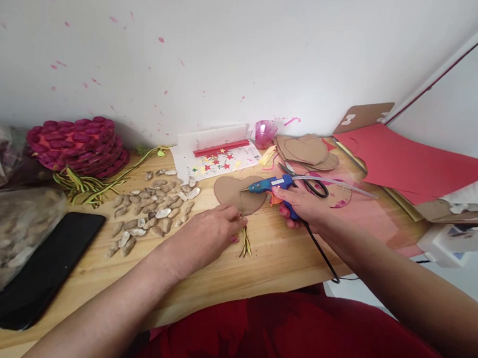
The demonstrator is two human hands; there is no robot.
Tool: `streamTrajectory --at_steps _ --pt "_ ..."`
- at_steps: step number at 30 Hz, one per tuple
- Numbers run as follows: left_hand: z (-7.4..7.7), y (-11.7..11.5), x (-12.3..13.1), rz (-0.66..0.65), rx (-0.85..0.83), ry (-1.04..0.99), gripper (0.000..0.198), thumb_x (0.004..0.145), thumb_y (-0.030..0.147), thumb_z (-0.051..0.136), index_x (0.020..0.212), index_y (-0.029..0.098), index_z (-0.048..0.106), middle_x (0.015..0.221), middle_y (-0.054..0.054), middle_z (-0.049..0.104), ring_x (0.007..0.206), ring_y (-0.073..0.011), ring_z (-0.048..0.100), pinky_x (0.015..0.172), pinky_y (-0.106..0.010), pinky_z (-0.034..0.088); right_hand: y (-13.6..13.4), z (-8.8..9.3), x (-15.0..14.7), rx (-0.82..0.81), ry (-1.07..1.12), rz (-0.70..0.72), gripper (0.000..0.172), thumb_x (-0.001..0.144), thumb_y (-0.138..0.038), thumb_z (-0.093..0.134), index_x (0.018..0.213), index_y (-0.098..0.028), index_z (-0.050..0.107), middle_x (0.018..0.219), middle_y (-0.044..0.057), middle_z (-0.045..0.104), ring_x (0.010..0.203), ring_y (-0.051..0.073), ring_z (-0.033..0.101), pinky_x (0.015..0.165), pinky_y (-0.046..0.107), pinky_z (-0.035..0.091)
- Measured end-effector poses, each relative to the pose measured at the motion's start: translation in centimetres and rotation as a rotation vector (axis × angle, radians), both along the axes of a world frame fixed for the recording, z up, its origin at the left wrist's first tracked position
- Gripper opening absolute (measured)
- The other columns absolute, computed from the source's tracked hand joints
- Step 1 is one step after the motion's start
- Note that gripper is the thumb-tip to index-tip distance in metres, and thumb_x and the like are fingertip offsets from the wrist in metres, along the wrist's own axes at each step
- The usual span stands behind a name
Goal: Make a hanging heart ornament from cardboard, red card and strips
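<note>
My right hand (296,205) is wrapped round a blue hot glue gun (264,185) with an orange trigger and a clear glue stick in its back. Its nozzle points left, over a brown cardboard heart (231,191) on the table. At the heart's lower edge, my left hand (217,228) pinches a small bunch of yellow-green and dark cord (246,243). The loose ends trail toward me, and the fingers hide the upper part. Just behind the glue gun lie dark-handled scissors (313,185).
Peanut shells (150,207) spread left, beside a black phone (44,267) and plastic bags (10,240). Stacked magenta hearts (78,142) stand behind. Paper with stars (219,157), a pink-stained cup (265,133), cardboard hearts (304,150) and red sheets (412,160) line the back. The gun's black cable (321,250) hangs right.
</note>
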State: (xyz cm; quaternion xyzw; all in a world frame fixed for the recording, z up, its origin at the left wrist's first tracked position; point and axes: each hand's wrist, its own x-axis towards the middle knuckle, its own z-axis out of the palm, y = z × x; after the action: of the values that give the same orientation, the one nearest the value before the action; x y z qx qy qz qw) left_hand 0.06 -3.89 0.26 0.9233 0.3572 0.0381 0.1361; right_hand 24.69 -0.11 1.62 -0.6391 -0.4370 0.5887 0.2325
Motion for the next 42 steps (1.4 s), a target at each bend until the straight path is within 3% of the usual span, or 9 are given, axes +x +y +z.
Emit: streamTrajectory --at_steps 12,25,35,42 --pt "0.01 0.04 -0.03 -0.005 -0.014 -0.025 0.030 0.103 0.023 0.048 0.129 0.023 0.065 0.121 -0.009 0.064 0.115 -0.0235 0.062 0.096 -0.035 0.051 0.46 0.03 -0.45 0.059 -0.016 -0.040 0.020 0.105 -0.039 0.050 0.103 -0.020 0.054 0.048 -0.008 0.051 0.031 0.009 0.047 0.031 0.017 0.025" --pt "0.25 0.03 0.01 -0.006 -0.025 -0.024 0.030 0.103 0.023 0.049 0.129 0.024 0.064 0.119 -0.009 0.065 0.113 -0.0234 0.063 0.094 -0.034 0.052 0.75 -0.32 -0.39 0.057 -0.063 -0.036 0.022 0.104 -0.039 0.052 0.094 -0.020 0.053 0.049 -0.007 0.052 0.031 0.009 0.048 0.031 0.018 0.030" --pt "-0.02 0.07 0.00 -0.007 -0.010 -0.017 0.031 0.103 0.023 0.047 0.130 0.023 0.064 0.122 -0.009 0.065 0.117 -0.0235 0.063 0.097 -0.035 0.052 0.51 0.08 -0.23 0.034 -0.052 -0.005 0.021 0.105 -0.039 0.051 0.102 -0.019 0.056 0.049 -0.007 0.051 0.031 0.009 0.049 0.031 0.017 0.026" --pt "-0.06 0.10 -0.06 -0.015 -0.011 -0.023 0.031 0.103 0.023 0.049 0.131 0.023 0.064 0.126 -0.010 0.064 0.118 -0.0240 0.062 0.099 -0.035 0.051 0.42 -0.01 0.18 0.098 0.021 -0.034 0.019 0.103 -0.037 0.054 0.103 -0.018 0.059 0.049 -0.006 0.051 0.033 0.009 0.047 0.032 0.018 0.034"
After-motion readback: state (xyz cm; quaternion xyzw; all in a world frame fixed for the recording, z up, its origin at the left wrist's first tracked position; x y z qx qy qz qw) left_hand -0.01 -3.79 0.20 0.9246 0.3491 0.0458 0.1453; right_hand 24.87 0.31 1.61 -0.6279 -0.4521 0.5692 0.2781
